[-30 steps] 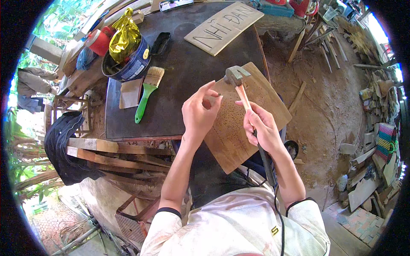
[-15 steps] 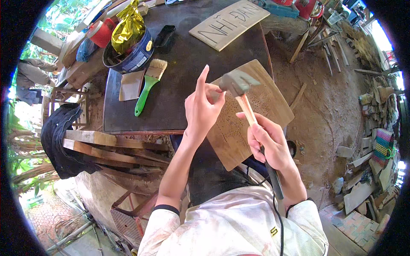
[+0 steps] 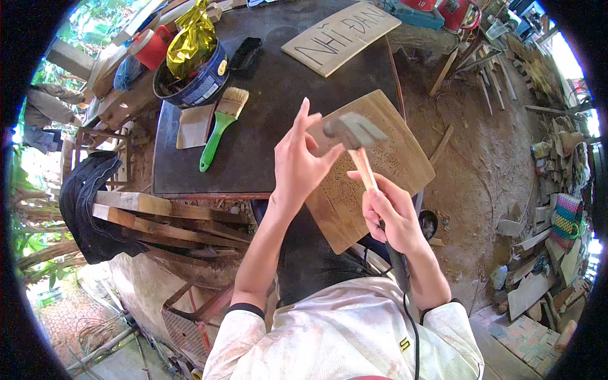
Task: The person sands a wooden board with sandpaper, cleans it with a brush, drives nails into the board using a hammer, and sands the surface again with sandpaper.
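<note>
In the right hand (image 3: 394, 218), the hammer (image 3: 361, 166) is now being gripped over the wooden board (image 3: 396, 155) (middle already dotted dark, edges left plain), while the left hand (image 3: 297, 161) is being held alongside, thumb and fingers apart.

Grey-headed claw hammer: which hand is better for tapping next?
Probably the right hand, since it grips the hammer over the flat brown wooden board; the left hand isn't holding the hammer.
</note>
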Motion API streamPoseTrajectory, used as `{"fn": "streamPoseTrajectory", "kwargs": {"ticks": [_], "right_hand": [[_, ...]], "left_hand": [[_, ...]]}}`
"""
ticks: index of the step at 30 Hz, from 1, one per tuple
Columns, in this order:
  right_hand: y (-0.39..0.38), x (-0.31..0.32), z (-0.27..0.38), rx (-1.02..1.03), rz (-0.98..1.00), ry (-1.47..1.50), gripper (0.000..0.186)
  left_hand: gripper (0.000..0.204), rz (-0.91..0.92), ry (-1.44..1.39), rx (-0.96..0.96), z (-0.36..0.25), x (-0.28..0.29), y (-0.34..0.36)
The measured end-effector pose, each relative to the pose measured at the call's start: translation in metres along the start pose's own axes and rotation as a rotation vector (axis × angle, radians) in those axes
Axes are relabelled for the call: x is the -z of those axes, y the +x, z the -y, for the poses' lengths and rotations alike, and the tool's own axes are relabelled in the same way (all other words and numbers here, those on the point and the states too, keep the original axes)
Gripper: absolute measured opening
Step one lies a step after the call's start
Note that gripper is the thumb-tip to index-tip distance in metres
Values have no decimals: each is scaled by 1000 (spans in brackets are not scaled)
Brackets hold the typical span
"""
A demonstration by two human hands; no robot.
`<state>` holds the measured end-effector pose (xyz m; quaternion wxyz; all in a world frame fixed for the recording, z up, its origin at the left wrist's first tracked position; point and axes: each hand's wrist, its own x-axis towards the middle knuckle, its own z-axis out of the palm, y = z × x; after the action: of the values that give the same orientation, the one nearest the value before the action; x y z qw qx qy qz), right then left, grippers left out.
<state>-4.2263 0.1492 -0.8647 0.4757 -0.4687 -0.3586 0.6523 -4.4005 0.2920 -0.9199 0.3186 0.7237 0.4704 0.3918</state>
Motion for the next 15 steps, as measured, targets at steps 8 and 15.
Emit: {"fn": "streamPoseTrajectory", "kwargs": {"ticks": [8, 15], "right_hand": [[-12, -2, 9, 154, 57, 2, 49], [-10, -6, 11, 89, 6, -40, 53]], "left_hand": [[121, 39, 477, -255, 6, 13, -3], [106, 79, 522, -312, 10, 14, -14]]}}
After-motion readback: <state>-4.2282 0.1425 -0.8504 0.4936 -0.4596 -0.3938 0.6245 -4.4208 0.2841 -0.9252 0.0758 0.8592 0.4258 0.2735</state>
